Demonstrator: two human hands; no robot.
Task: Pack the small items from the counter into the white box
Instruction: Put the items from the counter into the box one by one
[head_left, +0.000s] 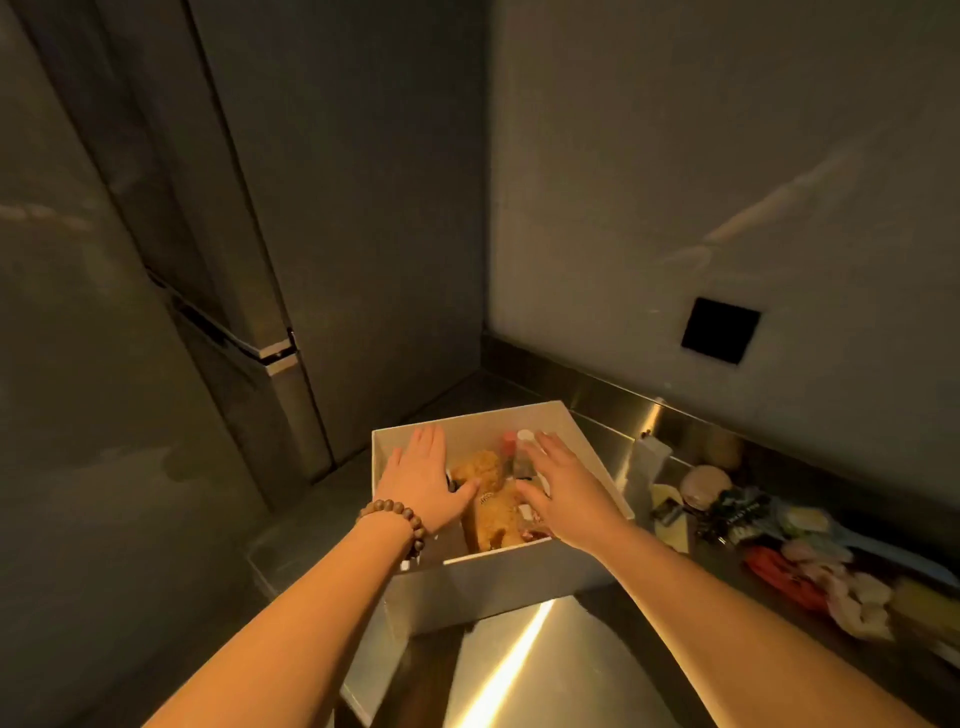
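At the far left stands a tall grey fridge (228, 291) with a metal handle, next to a shadowed corner of the steel worktop (524, 670). The left hand (423, 478), with a wooden bead bracelet (397, 522) on its wrist, reaches over the left side of the white box (498, 582). Its fingers are straight and held together, palm down, and the thumb spreads out toward the tan plush toy (491, 506) lying in the box; whether the thumb touches the toy cannot be told. This hand grips nothing.

The white box sits on the worktop near the corner, its open top facing up. Inside, besides the plush toy in the middle, two small bottles (517, 449) stand against the far wall, one with a reddish cap and one with a white cap. Other small bits at the box's bottom right are too dim to name.

The right hand (563, 493) hovers over the right half of the box, palm down, fingers spread and nearly straight, fingertips close to the bottles, holding nothing.

Further right, outside the box, a cluster of small items (769, 535) lies on the worktop: a round pale container (704, 486), dark clips, a pale blue piece, a red item and pinkish fluffy pieces. On the wall above them sits a black square plate (720, 331).
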